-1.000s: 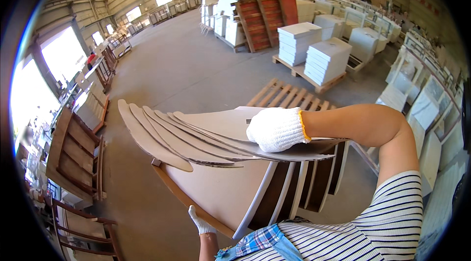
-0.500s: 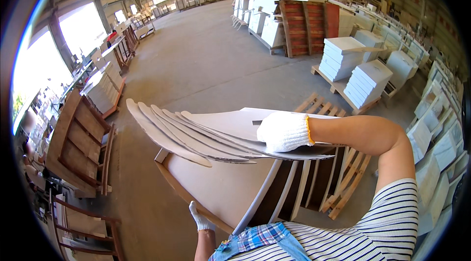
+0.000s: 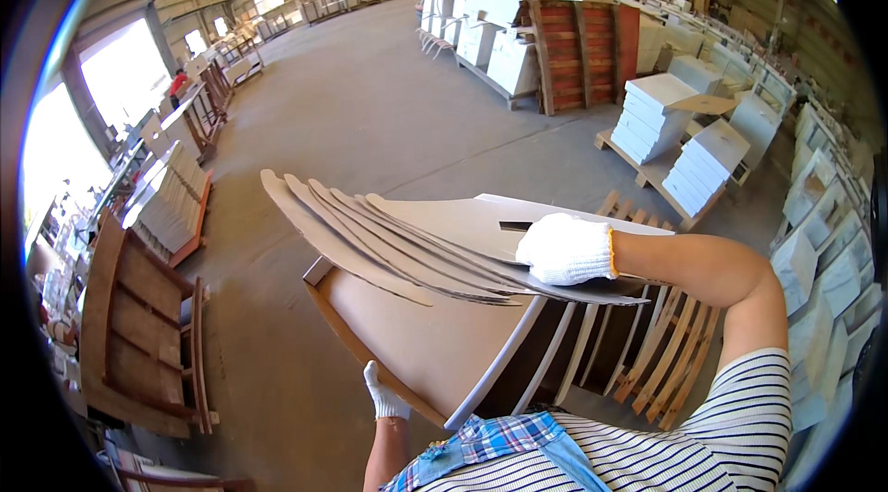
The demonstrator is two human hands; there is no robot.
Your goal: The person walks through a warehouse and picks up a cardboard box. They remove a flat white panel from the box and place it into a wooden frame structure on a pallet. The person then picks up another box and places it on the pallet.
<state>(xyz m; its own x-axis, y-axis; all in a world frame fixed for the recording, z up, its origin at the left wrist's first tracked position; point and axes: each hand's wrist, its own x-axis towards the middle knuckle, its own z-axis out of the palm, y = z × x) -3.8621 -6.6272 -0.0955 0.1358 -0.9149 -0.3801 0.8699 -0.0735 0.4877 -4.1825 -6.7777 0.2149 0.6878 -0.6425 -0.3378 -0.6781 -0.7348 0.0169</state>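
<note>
Several thin, curved cardboard sheets (image 3: pixel 435 226) lie fanned out in front of me. My right hand (image 3: pixel 566 250), in a white knit glove, is closed on their right part, beside a dark slot in the top sheet. Beneath them is a large box-like piece (image 3: pixel 421 321) with a flat pale panel and a brown edge. Several upright dividers (image 3: pixel 546 358) with dark gaps stand along its right side. My left hand (image 3: pixel 384 392), also gloved, grips the brown near-left edge; its thumb shows, the other fingers are hidden underneath.
A slatted wooden pallet (image 3: pixel 671 353) lies on the floor at right. Beyond it, white slab stacks (image 3: pixel 652 117) rest on another pallet. A brown wooden frame (image 3: pixel 143 325) stands at left, near leaning slabs (image 3: pixel 166 201). Red-brown wooden panels (image 3: pixel 587 53) stand farther off.
My view has moved forward and turned slightly; the pallets and slab stacks have shifted outward. The sheets and box-like piece sit a little farther right in view, with both hands still on them.
</note>
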